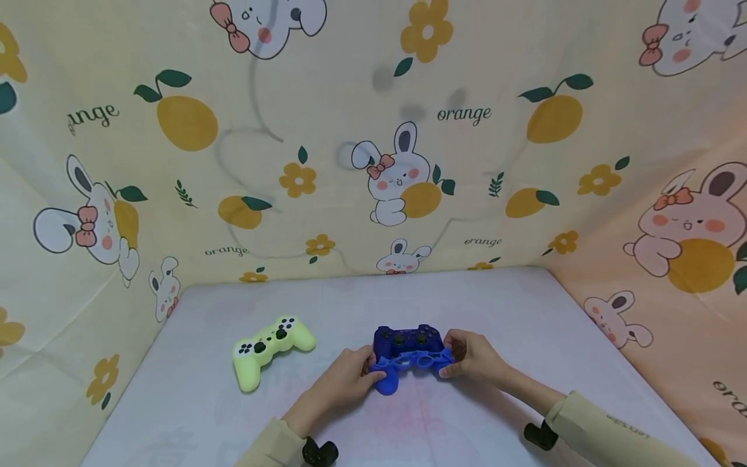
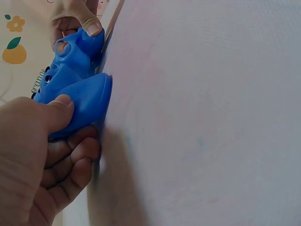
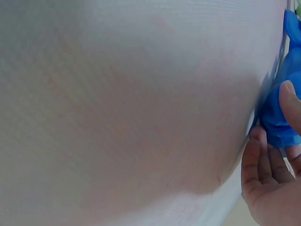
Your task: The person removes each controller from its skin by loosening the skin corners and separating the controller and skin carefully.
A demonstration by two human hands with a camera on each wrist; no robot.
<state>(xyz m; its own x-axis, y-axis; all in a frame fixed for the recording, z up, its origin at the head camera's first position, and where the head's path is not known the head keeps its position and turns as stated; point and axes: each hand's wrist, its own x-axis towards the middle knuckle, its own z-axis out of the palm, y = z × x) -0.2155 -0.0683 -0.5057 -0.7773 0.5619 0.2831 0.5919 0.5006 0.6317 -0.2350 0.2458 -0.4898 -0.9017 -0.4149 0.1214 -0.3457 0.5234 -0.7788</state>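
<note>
Midway between the left hand point(image 1: 350, 377), at 8 o'clock, and the right hand point(image 1: 477, 357), at 3 o'clock, was a dark blue controller point(image 1: 410, 338). Both hands' fingers were clamped on its brighter blue cover point(image 2: 77, 84), which left the controller's upper face bare. The cover appeared smooth and rubbery, with round holes and lobed ends.

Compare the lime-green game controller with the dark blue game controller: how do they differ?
The lime-green game controller is lime-green across its front; the dark blue game controller has a brighter blue sleeve over its near side only.
The left hand and right hand grip the dark blue one's sleeve; no hand touches the lime-green one.
The lime-green one slants; the dark blue one sits nearly square-on.
Both are twin-stick controllers.
</note>
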